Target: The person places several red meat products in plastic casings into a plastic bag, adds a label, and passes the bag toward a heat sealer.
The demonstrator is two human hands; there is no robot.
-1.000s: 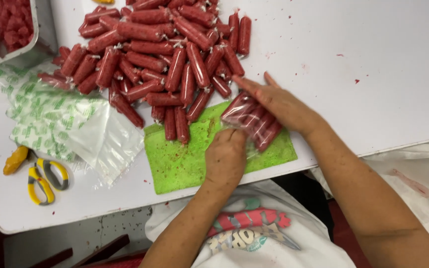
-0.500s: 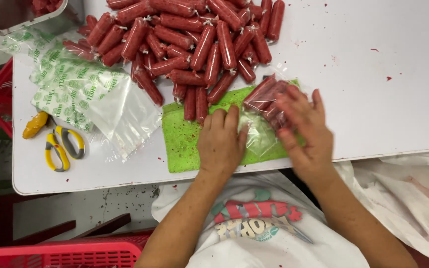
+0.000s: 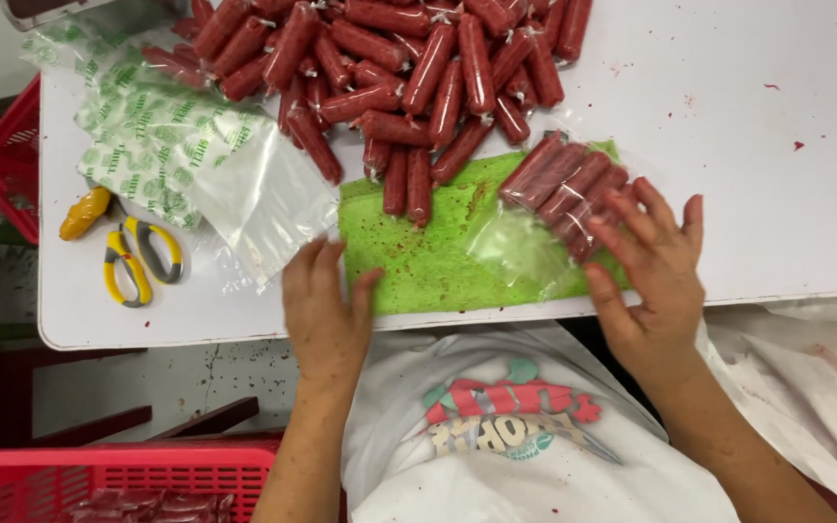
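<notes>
A clear bag (image 3: pixel 559 208) packed with red sausages lies on the green mat (image 3: pixel 428 257) on the tabletop (image 3: pixel 777 145). The right hand (image 3: pixel 653 266) rests spread on it; the left hand (image 3: pixel 325 305), open, touches the mat's corner.

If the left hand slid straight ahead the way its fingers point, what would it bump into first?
Probably the clear plastic bags: the left hand points up the table toward their near edge, with the green mat just beside its thumb.

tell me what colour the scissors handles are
Yellow with grey inner loops, seen in the head view: scissors left of the left hand.
</notes>
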